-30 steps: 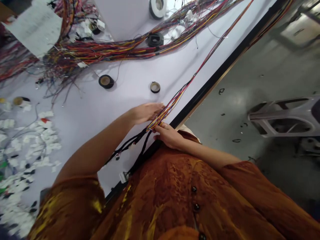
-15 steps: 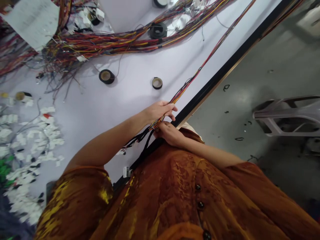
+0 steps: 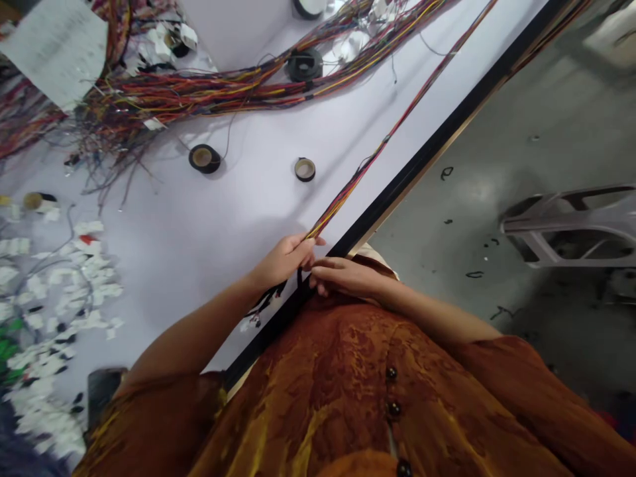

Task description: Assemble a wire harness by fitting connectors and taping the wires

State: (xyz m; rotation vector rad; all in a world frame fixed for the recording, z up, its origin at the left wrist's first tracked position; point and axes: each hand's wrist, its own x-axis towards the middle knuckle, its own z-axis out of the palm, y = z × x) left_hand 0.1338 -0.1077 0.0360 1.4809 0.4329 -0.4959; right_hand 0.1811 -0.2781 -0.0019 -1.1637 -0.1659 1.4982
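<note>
My left hand (image 3: pixel 284 262) is closed around a wire bundle (image 3: pixel 342 196) of red, yellow and dark wires, close to the table's front edge. From there the bundle runs taut up to the top right. Below that hand, black-wrapped branches with small connectors (image 3: pixel 257 322) hang over the edge. My right hand (image 3: pixel 345 277) is just to the right, in front of my body, its fingers curled in beside a short black strand (image 3: pixel 300 277). What its fingertips hold, if anything, is hidden.
Black tape rolls (image 3: pixel 305 169) (image 3: pixel 204 158) lie on the white table. A thick loose wire harness (image 3: pixel 199 93) crosses the back, with a paper sheet (image 3: pixel 59 53) on its left end. White connectors (image 3: pixel 44 331) are heaped at left. A plastic chair (image 3: pixel 571 225) stands at right.
My left hand has slid down and left along the bundle, toward the black branches. My right hand has come off the bundle, shifting slightly right and down.
</note>
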